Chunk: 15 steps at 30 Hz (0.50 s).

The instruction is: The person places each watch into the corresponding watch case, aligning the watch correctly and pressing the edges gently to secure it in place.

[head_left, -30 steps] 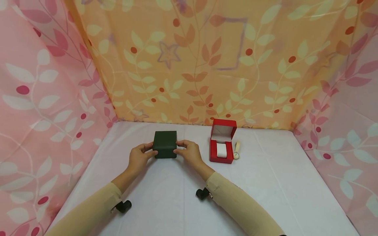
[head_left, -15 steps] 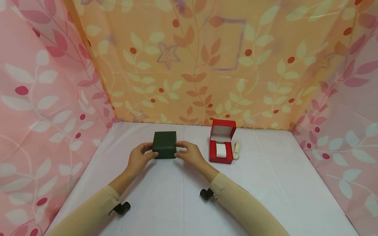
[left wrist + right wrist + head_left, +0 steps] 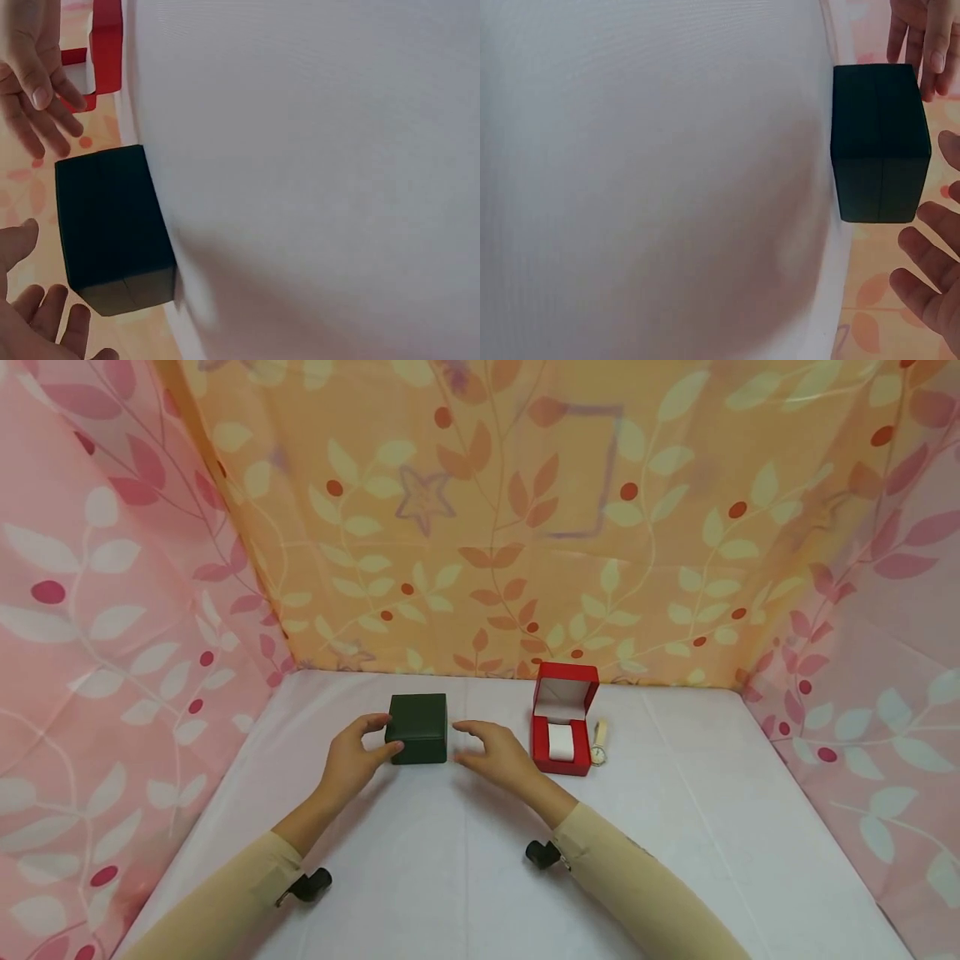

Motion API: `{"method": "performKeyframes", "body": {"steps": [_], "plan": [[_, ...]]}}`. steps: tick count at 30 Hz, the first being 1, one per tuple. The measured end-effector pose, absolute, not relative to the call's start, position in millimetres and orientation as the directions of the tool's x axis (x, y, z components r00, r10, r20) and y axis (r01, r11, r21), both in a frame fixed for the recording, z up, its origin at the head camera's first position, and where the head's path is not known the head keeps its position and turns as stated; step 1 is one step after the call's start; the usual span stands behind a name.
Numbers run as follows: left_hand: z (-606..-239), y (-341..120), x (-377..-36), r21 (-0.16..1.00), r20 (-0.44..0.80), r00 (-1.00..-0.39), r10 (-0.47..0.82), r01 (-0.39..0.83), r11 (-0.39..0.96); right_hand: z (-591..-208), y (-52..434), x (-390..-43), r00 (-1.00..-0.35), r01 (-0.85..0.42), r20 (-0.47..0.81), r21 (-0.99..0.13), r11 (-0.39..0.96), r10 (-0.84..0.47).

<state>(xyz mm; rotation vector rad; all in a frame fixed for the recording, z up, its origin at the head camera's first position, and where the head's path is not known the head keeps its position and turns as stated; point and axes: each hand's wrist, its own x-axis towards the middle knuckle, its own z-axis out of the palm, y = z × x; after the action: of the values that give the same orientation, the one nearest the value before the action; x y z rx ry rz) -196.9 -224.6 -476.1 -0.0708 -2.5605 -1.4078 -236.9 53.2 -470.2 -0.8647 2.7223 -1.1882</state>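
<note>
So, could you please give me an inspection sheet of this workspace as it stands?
Surface: white cloth table, flat.
Job's things: dark green box, closed, standing on the cloth.
Clutter: red box, lid open, white cushion inside; a watch beside it.
Grips: left hand fingers loosely curved at the green box's left side, contact unclear; right hand open, just clear of its right side.
Cables: nothing seen.
Surroundings: leaf-patterned orange curtain behind, pink ones at both sides.

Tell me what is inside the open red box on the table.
The open red box holds a white cushion in its base, and its raised lid is lined white. No watch is on the cushion; a small watch lies outside, right of it. Under the cushion is hidden.
</note>
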Motion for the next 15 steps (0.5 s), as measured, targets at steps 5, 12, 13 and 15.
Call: {"method": "performKeyframes", "body": {"steps": [5,12,13,15], "plan": [[-466.7,-215.9,-195.5,0.788,0.234,-0.972,-0.012,0.182,0.589,-464.8,63.6,-233.4,-0.842,-0.495,0.175,-0.628,0.601,-0.511],[-462.6,-197.7,-192.7,0.725,0.269,-0.960,0.074,0.252,0.640,-455.6,78.9,-227.5,-0.839,-0.519,0.181,-0.550,0.654,-0.514],[-462.7,-194.6,-192.8,0.706,0.286,-0.954,0.095,0.277,0.652,-454.3,81.2,-226.7,-0.839,-0.521,0.185,-0.542,0.659,-0.512],[-461.7,-187.7,-193.2,0.667,0.319,-0.937,0.141,0.328,0.669,-452.1,86.2,-225.6,-0.837,-0.529,0.199,-0.526,0.666,-0.509]]}}
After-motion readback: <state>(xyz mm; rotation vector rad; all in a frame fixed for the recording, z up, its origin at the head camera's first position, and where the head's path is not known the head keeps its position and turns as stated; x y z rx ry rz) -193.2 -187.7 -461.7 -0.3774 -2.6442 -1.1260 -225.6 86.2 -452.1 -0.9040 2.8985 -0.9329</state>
